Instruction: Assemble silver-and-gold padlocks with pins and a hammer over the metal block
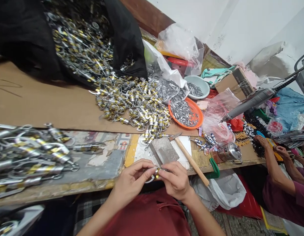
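Note:
Both hands meet at the front edge of the bench, closed on one small silver-and-yellow metal piece with a curved hook (157, 173). My left hand (134, 177) pinches its left end between thumb and fingers. On the other end, the fingertips of my right hand (175, 179) are pressed together; the fingers cover much of the piece. Just beyond them lies a flat steel block (165, 150) on a white sheet (141, 152). A hammer with a wooden handle (191, 160) rests with its head by the block and its handle past the bench edge.
Similar metal pieces (132, 98) spill from a black bag (128, 42); more lie at the left (31, 157). An orange dish (200, 116) and a pale bowl (205, 88) hold small metal parts. An electric screwdriver (250, 103) hangs right, near a metal canister (229, 152). Co-workers' hands (262, 142) are at far right.

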{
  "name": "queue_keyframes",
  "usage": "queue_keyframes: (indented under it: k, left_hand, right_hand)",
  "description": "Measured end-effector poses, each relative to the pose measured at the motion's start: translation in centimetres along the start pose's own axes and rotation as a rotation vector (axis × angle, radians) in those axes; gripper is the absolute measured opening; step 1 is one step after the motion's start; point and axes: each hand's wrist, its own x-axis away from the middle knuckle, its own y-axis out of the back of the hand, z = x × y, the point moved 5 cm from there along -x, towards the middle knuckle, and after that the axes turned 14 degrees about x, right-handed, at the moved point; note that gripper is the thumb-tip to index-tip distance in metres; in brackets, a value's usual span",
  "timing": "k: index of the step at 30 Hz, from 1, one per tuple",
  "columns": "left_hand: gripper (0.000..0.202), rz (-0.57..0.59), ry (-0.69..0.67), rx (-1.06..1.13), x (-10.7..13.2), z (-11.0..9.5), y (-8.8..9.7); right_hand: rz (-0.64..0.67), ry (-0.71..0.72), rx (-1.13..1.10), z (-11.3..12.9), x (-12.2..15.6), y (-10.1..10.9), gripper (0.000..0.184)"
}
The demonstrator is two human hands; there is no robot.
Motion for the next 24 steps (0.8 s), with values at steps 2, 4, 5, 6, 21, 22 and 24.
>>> queue_keyframes:
  k: [2,4,5,6,21,22,24]
  left_hand:
    - [0.013,0.001,0.011,0.01,0.0,0.3,0.1]
    - [0.013,-0.003,0.041,0.041,0.1,0.7,0.2]
    - [0.013,-0.007,0.066,0.063,0.1,0.9,0.2]
    - [0.013,-0.011,0.095,0.086,0.2,1.2,0.3]
    - [0.015,-0.035,0.125,0.163,1.0,1.8,0.1]
    - [0.015,-0.038,0.125,0.168,1.1,1.8,0.1]
    - [0.014,-0.04,0.125,0.168,1.2,1.6,-0.1]
  right_hand:
    - [-0.004,-0.021,0.0,0.0,0.2,-0.1,0.013]
    - [-0.014,-0.041,-0.001,0.1,0.3,-0.2,0.011]
    - [-0.023,-0.05,-0.002,0.1,0.4,-0.2,0.011]
    - [-0.027,-0.056,-0.005,0.2,0.5,-0.3,0.01]
    - [-0.046,-0.066,-0.028,0.9,0.6,-0.2,0.01]
    - [-0.045,-0.067,-0.026,0.9,0.6,-0.1,0.01]
    - [-0.033,-0.073,-0.013,0.9,0.8,0.0,0.011]
